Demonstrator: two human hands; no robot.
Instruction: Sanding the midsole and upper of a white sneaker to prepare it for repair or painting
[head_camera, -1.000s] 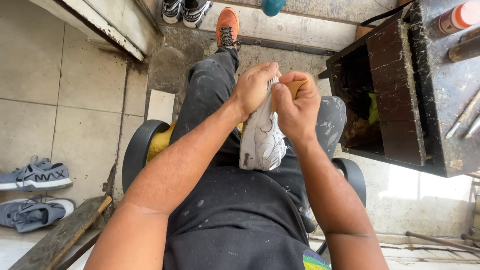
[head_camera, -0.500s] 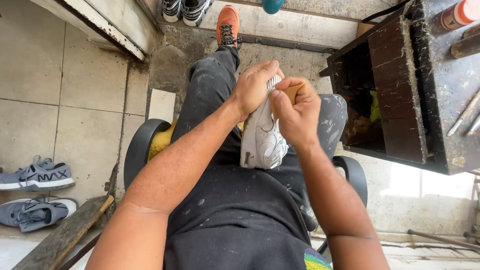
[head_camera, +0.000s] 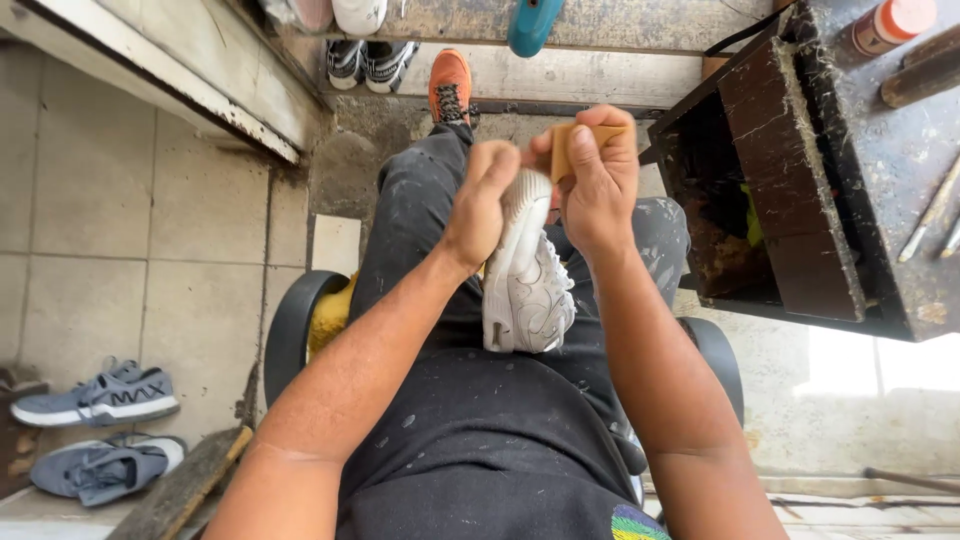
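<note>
Shoe (head_camera: 525, 290) under inspection is a white sneaker standing upright on the seated person's lap, heel end resting on the dark trousers (head_camera: 470, 420), toe end raised toward the far side. Left hand (head_camera: 483, 205) is clamped around the upper left edge of the sneaker, fingers curled tight, which appears to steady it against pressure from the other side. Right hand (head_camera: 597, 185) is closed on a small tan block (head_camera: 575, 145), pressed between thumb and fingers and held against the top of the sneaker; the block's nature cannot be told, though it looks like a sanding or rubbing pad. Propping the sneaker on the thigh seems to bring the worked edge up into view. Right of the lap stands a dark wooden workbench (head_camera: 800, 200) with an open compartment, and an orange-capped bottle (head_camera: 890, 25) sits on its far end within easy reach. Near left on the tiled floor lie two grey sneakers (head_camera: 100, 430), well apart from the work. Far ahead, the person's own orange shoe (head_camera: 450, 85) rests beside a concrete step (head_camera: 600, 70).
</note>
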